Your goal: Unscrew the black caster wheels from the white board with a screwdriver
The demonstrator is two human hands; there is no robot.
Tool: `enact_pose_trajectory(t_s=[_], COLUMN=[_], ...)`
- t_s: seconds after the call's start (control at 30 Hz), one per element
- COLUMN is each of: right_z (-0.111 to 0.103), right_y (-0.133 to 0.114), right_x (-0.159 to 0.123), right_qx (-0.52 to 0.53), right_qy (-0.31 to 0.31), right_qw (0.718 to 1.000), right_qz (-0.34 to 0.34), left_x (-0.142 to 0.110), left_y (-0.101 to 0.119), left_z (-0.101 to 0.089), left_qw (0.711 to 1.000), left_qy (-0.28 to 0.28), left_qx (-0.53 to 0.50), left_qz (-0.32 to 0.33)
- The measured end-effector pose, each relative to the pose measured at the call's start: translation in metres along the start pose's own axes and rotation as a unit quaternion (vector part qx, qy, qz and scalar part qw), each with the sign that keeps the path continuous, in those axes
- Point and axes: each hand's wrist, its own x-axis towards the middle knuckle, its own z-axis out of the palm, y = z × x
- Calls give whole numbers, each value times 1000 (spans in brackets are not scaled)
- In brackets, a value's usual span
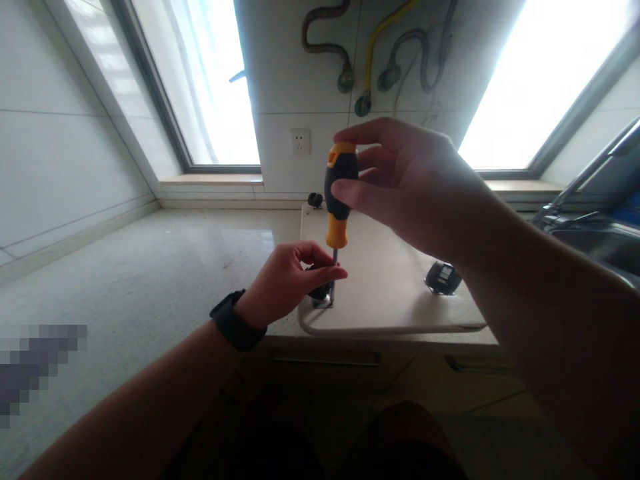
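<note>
My right hand (405, 173) grips the black and yellow handle of a screwdriver (337, 230), which stands nearly upright, shaft downward. Its fingertips rest on the butt and the thumb presses the side. My left hand (290, 277), lower down, is closed in a pinch around the screwdriver's metal shaft; the tip is hidden behind its thumb. Just under these fingers is a black caster wheel (319, 292) with a metal plate, at the near left corner of a white board (380, 293) with rounded corners. The left hand partly covers this caster.
Another caster (443, 277) sits at the board's near right, and a small black one (315, 200) at its far left corner. The board lies on a speckled countertop (200, 267). A metal sink (590, 240) is on the right. Drawer handles (325, 360) show below the counter edge.
</note>
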Motion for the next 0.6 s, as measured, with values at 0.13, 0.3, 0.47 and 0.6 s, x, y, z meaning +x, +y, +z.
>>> enact_pose_trajectory(t_s=[0.13,0.3,0.47,0.6], right_z=[1,-1,-4,-8], right_y=[3,3,4,7], right_x=[2,1,-1,-1], right_qx=[-27,-16,-19,-25], right_qy=[21,49,86,112], right_qw=[999,999,996,993], right_qz=[-5,-2,-11,-18], left_x=[0,-1,0,0], left_y=[0,3,4,2], left_z=[2,2,0,1], left_qw=[1000,1000,999,999], left_qy=[2,-20,-26,-23], left_qx=[-5,-12,-18,-34], left_qz=[3,14,24,12])
